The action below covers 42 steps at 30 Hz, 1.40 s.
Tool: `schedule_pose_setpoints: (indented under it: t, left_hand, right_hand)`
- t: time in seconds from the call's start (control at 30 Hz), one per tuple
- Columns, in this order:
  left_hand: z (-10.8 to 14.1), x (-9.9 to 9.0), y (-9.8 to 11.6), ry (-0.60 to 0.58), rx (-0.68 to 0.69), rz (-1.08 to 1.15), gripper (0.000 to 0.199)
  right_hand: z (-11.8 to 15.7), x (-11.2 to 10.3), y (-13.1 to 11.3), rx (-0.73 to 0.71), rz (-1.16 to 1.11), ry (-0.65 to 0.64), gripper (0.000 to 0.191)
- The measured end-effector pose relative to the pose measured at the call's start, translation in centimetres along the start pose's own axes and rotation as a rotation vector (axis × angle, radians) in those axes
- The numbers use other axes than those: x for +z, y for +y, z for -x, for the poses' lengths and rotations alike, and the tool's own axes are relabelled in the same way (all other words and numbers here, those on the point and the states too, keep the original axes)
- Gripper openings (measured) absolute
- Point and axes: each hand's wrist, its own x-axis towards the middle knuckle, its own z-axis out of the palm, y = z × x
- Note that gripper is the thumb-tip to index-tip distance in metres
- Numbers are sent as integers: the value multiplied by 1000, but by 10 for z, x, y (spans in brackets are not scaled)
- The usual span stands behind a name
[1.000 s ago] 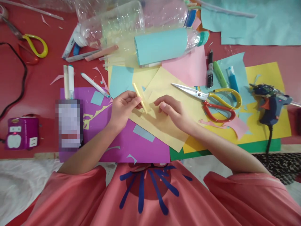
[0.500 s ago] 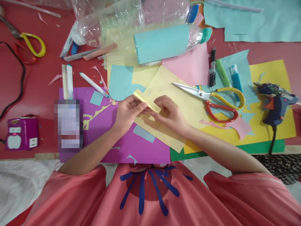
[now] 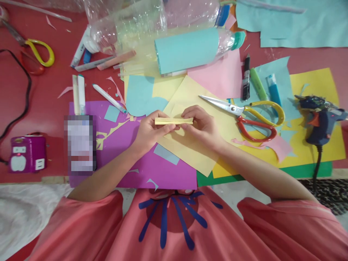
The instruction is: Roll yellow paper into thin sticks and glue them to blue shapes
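Observation:
A narrow folded strip of pale yellow paper (image 3: 174,121) is held level between my two hands. My left hand (image 3: 150,132) pinches its left end, thumb in front and fingers behind. At the other end, my right hand (image 3: 202,128) grips it with thumb and fingers, some of them hidden behind the strip. Below both hands lies a pale yellow sheet (image 3: 201,156), partly over a purple sheet (image 3: 168,177). Just right of my right hand rest scissors (image 3: 236,110) with one yellow and one red handle, blades pointing left.
A bottle wrapped in light blue paper (image 3: 187,49) lies behind my hands. A glue gun (image 3: 319,119) rests on yellow paper at the right. On the left are a phone (image 3: 81,145), a purple power socket (image 3: 28,154), markers (image 3: 108,98) and second scissors (image 3: 40,52).
The folded strip has turned from a slant to nearly level. My right hand has shifted slightly right and up along with its end, and both hands still hold it.

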Motion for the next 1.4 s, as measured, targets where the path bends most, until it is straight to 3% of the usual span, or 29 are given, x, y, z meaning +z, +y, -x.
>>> schedule_pose_setpoints:
  t: [0.23,0.4,1.13,1.4]
  left_hand:
    - [-4,-10,4,-90,33,-226,27]
    - [-6,-12,-1,-90,98,-289,24]
    - [-3,-10,-2,-43,80,-340,22]
    - [-3,-9,0,-47,55,-181,28]
  right_hand:
    - [-3,-9,4,10,45,-52,10]
    - [-4,-11,5,1,47,-58,7]
    - [-4,-9,-1,-66,126,-115,6]
    - [-4,-11,1,-66,125,-110,4]
